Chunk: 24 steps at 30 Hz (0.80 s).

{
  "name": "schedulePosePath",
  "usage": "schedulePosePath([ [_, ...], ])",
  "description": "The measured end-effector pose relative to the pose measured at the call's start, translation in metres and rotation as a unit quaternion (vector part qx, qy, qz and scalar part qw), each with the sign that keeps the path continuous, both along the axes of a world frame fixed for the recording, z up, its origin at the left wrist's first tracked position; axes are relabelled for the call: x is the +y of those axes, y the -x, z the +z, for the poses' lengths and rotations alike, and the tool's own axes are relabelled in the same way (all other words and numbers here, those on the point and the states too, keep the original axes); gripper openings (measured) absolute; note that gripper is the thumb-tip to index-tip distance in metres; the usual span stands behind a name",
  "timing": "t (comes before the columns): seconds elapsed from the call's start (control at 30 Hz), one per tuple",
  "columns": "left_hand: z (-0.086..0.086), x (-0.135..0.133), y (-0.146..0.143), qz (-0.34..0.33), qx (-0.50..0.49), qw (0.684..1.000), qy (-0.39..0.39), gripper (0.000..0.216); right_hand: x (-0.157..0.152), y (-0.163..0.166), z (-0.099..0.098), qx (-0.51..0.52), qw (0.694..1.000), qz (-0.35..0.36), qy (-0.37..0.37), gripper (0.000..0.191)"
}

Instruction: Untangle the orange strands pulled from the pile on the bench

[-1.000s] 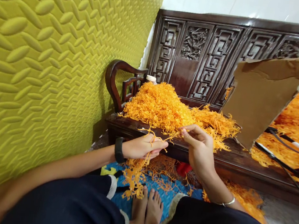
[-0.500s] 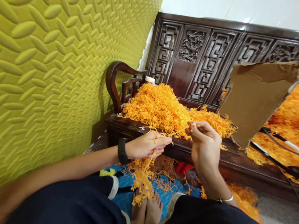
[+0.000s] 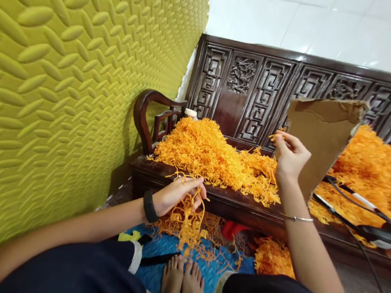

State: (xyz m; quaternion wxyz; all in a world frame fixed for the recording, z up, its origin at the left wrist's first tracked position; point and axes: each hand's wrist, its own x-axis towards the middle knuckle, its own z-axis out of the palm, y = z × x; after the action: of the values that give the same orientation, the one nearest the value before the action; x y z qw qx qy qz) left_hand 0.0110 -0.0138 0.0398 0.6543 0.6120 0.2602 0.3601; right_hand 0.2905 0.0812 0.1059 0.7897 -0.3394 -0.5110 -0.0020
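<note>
My left hand (image 3: 178,195) is closed on a tangled bunch of orange strands (image 3: 188,220) that hangs down in front of the bench edge. My right hand (image 3: 290,155) is raised above the bench, fingers pinched on a single small orange strand (image 3: 274,137), in front of a cardboard sheet (image 3: 322,135). A big heap of orange strands (image 3: 212,151) lies on the dark carved wooden bench (image 3: 238,206) just beyond my left hand.
A second orange heap (image 3: 378,167) lies right of the cardboard, with a black cabled device (image 3: 385,234) on it. A yellow embossed wall (image 3: 61,89) fills the left. More strands (image 3: 272,257) and a blue mat (image 3: 162,248) lie on the floor by my bare feet (image 3: 181,285).
My right hand has pulled away from the left one and risen to the right, up in front of the cardboard, with a strand. The left hand stayed low with its bunch. The view tilted up.
</note>
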Motion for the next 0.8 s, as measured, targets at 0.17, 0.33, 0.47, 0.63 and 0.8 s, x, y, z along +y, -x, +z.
schedulePosePath([
  [0.17, -0.001, 0.002, 0.007, 0.037, -0.047, 0.998, 0.002, 0.036, 0.058, 0.02, -0.005, -0.103, 0.981, -0.04, 0.159, 0.041],
  [0.33, -0.002, 0.008, 0.012, 0.051, -0.079, 0.996, 0.0, 0.033, 0.07, 0.038, -0.021, -0.195, 0.944, 0.055, 0.262, 0.052],
  [0.47, 0.001, 0.009, 0.012, 0.076, -0.102, 0.992, 0.017, 0.03, 0.026, 0.057, -0.021, -0.235, 0.915, 0.159, 0.286, 0.027],
  [0.63, 0.008, 0.006, 0.012, 0.095, -0.151, 0.984, -0.002, 0.023, -0.058, 0.081, -0.016, -0.369, 0.8, 0.339, 0.329, 0.032],
  [0.8, 0.013, 0.005, 0.011, 0.112, -0.182, 0.977, 0.008, 0.018, -0.108, 0.09, -0.03, -0.425, 0.767, 0.345, 0.335, 0.024],
])
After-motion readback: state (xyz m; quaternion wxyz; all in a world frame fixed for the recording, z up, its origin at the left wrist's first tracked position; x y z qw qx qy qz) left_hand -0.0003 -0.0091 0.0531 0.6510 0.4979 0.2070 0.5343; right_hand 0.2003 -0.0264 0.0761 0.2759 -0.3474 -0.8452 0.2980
